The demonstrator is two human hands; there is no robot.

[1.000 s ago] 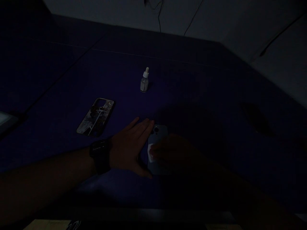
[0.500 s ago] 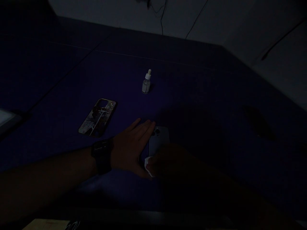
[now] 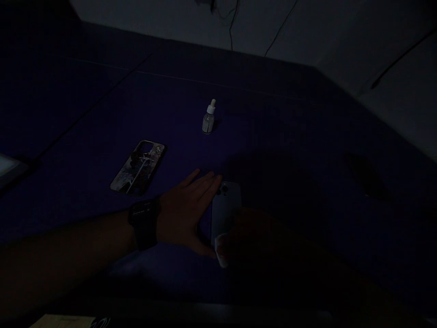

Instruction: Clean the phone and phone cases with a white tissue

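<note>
Fingers (image 3: 214, 183) of the left hand (image 3: 180, 214) splay from the thumb, framing the left edge of the phone (image 3: 227, 207), which lies lengthwise away from the person on the bench (image 3: 177, 109); the right hand (image 3: 254, 232) pinches a white cloth (image 3: 221, 260) at its near end.
</note>
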